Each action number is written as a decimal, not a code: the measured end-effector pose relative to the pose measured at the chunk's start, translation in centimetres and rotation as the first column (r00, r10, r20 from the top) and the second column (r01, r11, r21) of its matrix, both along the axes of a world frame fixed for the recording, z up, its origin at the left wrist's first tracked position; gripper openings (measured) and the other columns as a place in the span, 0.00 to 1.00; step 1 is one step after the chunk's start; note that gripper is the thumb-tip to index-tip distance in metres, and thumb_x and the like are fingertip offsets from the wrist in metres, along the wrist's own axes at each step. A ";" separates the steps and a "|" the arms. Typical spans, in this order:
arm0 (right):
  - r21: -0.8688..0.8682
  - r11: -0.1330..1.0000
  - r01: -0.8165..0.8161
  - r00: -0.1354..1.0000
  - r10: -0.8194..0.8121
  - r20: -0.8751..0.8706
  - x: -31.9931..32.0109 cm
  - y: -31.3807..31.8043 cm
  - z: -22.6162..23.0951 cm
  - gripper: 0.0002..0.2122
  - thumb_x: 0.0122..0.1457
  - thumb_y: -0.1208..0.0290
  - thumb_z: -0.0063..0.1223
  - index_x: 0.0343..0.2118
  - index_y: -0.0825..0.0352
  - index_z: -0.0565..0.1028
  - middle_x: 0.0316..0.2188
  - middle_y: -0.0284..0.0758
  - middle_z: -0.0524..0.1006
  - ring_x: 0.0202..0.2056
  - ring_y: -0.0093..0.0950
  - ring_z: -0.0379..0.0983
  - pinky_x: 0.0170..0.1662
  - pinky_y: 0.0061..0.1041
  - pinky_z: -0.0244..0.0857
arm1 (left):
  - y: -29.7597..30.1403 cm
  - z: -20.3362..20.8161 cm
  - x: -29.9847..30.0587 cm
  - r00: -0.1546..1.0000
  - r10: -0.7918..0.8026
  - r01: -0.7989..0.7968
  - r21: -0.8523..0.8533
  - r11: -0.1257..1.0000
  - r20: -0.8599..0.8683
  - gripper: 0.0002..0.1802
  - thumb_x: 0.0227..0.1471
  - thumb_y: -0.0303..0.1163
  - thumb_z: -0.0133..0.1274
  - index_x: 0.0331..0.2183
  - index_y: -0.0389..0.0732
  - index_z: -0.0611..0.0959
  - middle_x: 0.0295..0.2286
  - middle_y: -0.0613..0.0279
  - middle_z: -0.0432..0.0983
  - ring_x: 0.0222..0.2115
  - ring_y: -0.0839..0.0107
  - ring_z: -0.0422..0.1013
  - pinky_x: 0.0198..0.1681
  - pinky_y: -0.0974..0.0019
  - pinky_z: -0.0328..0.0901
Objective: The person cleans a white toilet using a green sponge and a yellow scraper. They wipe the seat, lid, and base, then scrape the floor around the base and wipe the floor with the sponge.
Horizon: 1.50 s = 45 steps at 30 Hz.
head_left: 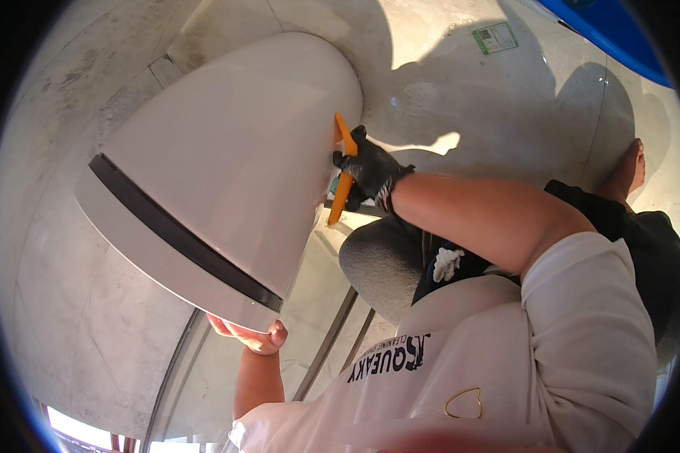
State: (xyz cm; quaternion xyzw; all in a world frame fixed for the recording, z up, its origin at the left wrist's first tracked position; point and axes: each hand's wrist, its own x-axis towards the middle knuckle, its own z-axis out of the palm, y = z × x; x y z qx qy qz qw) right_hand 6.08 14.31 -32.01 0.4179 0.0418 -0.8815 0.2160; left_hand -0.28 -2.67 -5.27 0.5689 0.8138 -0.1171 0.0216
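Note:
A large, smooth white fixture, rounded like a toilet [242,128], stands at a slant before me, with a dark strip [181,230] across its wide lower-left end. My left hand [251,336] is bare and grips the edge of that wide end from below, its thumb out to the side and part of its fingers hidden behind the edge. On the fixture's right side, my right hand [372,164] wears a black glove and is closed around a flat orange tool [341,198]. The tool's upper end lies against the white surface; its exact kind is unclear.
A blue rounded object [619,34] cuts into the upper right corner. A green-edged label [495,38] lies on the pale floor [461,106]. At the right is a bare foot [635,170]. Dark metal frame strips [332,332] run beneath the fixture.

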 end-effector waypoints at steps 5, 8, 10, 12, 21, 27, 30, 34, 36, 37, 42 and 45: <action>0.517 0.856 0.001 0.949 0.162 -0.270 -1.2 -0.3 -2.1 0.25 0.54 0.71 0.49 0.53 0.65 0.52 0.30 0.39 0.70 0.21 0.31 0.71 0.18 0.27 0.70 | -0.1 0.3 -0.1 0.993 0.061 -0.064 0.029 0.997 0.097 0.43 0.46 0.57 0.42 0.56 0.41 0.51 0.55 0.50 0.43 0.57 0.56 0.35 0.57 0.54 0.38; 0.183 0.983 -0.026 0.988 0.053 -0.144 -0.7 -0.1 -1.5 0.30 0.55 0.68 0.47 0.56 0.61 0.43 0.40 0.44 0.65 0.29 0.38 0.71 0.21 0.34 0.71 | -0.3 0.4 0.0 0.987 0.109 -0.111 0.007 0.994 0.118 0.44 0.45 0.58 0.42 0.55 0.40 0.52 0.55 0.50 0.44 0.57 0.57 0.37 0.57 0.55 0.39; 0.104 0.992 -0.074 0.987 0.088 -0.136 -0.4 0.5 -1.1 0.32 0.56 0.65 0.45 0.58 0.58 0.39 0.45 0.48 0.64 0.32 0.43 0.72 0.21 0.38 0.72 | -0.4 0.4 0.0 0.991 0.106 -0.105 -0.015 0.994 0.085 0.44 0.45 0.58 0.43 0.55 0.38 0.52 0.55 0.50 0.44 0.57 0.58 0.38 0.57 0.55 0.39; 0.234 0.972 -0.026 0.994 0.049 -0.094 -0.7 1.4 -1.9 0.27 0.55 0.66 0.47 0.54 0.62 0.48 0.39 0.48 0.66 0.23 0.41 0.73 0.16 0.35 0.71 | -0.3 0.3 0.1 0.992 0.095 -0.095 0.003 0.995 0.083 0.45 0.45 0.58 0.43 0.55 0.36 0.52 0.54 0.50 0.45 0.57 0.58 0.39 0.57 0.55 0.39; 0.963 -0.146 -0.227 0.764 0.587 0.269 2.5 9.9 -13.2 0.32 0.54 0.75 0.40 0.59 0.54 0.39 0.39 0.55 0.69 0.35 0.44 0.71 0.39 0.38 0.63 | 0.4 0.0 -0.1 0.999 0.018 -0.019 0.035 0.999 0.040 0.44 0.48 0.57 0.39 0.53 0.31 0.53 0.52 0.40 0.45 0.54 0.49 0.43 0.53 0.49 0.47; 0.762 -0.562 -0.323 0.551 0.542 0.634 9.8 12.8 -12.7 0.31 0.53 0.76 0.36 0.59 0.46 0.42 0.38 0.47 0.72 0.37 0.38 0.72 0.43 0.35 0.64 | 0.0 -0.4 0.4 0.997 0.073 -0.074 0.123 0.990 0.013 0.43 0.48 0.56 0.40 0.54 0.31 0.55 0.51 0.37 0.47 0.52 0.47 0.49 0.52 0.48 0.50; 0.657 -0.686 -0.312 0.572 0.417 0.707 11.8 12.3 -12.4 0.30 0.54 0.75 0.35 0.59 0.45 0.44 0.38 0.44 0.72 0.38 0.35 0.71 0.44 0.33 0.63 | -0.8 -0.8 0.1 0.998 0.059 -0.064 0.169 0.984 0.035 0.42 0.48 0.56 0.42 0.53 0.32 0.57 0.51 0.38 0.48 0.51 0.48 0.52 0.50 0.49 0.52; 0.735 -0.494 -0.464 0.504 0.535 0.678 12.4 11.7 -8.6 0.21 0.54 0.75 0.38 0.53 0.61 0.59 0.46 0.46 0.65 0.40 0.35 0.70 0.46 0.31 0.62 | -0.7 -0.6 0.6 0.997 0.072 -0.072 0.256 0.964 0.007 0.36 0.50 0.51 0.44 0.52 0.33 0.61 0.50 0.42 0.51 0.51 0.52 0.54 0.49 0.55 0.57; 0.731 -0.624 -0.275 0.537 0.532 0.655 11.9 10.4 -5.4 0.20 0.54 0.75 0.40 0.52 0.69 0.61 0.49 0.48 0.63 0.48 0.35 0.64 0.50 0.30 0.58 | 0.1 -0.8 1.9 0.993 0.012 0.039 0.407 0.912 -0.121 0.31 0.49 0.45 0.47 0.49 0.33 0.65 0.49 0.44 0.53 0.50 0.53 0.56 0.48 0.55 0.58; 0.734 -0.635 -0.239 0.453 0.596 0.663 11.4 9.5 -3.9 0.22 0.53 0.72 0.43 0.52 0.71 0.60 0.50 0.49 0.62 0.52 0.37 0.59 0.54 0.31 0.53 | 0.6 -1.3 3.2 0.986 -0.034 0.110 0.484 0.868 -0.164 0.30 0.49 0.44 0.48 0.48 0.33 0.66 0.48 0.44 0.56 0.49 0.53 0.57 0.48 0.54 0.58; 0.839 -0.544 0.011 0.528 0.716 0.457 7.9 6.6 2.3 0.19 0.51 0.67 0.46 0.45 0.70 0.65 0.49 0.45 0.62 0.47 0.40 0.63 0.50 0.34 0.57 | 0.9 -8.6 6.2 0.899 0.008 -0.076 0.138 0.987 0.438 0.21 0.43 0.32 0.53 0.40 0.34 0.73 0.36 0.48 0.71 0.39 0.51 0.66 0.45 0.57 0.61; 0.626 -0.738 0.254 0.718 0.577 0.390 6.3 8.1 6.8 0.19 0.51 0.69 0.48 0.47 0.67 0.64 0.50 0.43 0.62 0.48 0.38 0.62 0.50 0.33 0.58 | -3.7 -15.5 2.6 0.783 0.243 -0.219 -0.111 0.969 0.572 0.20 0.44 0.33 0.51 0.41 0.34 0.73 0.38 0.45 0.69 0.41 0.52 0.65 0.46 0.59 0.60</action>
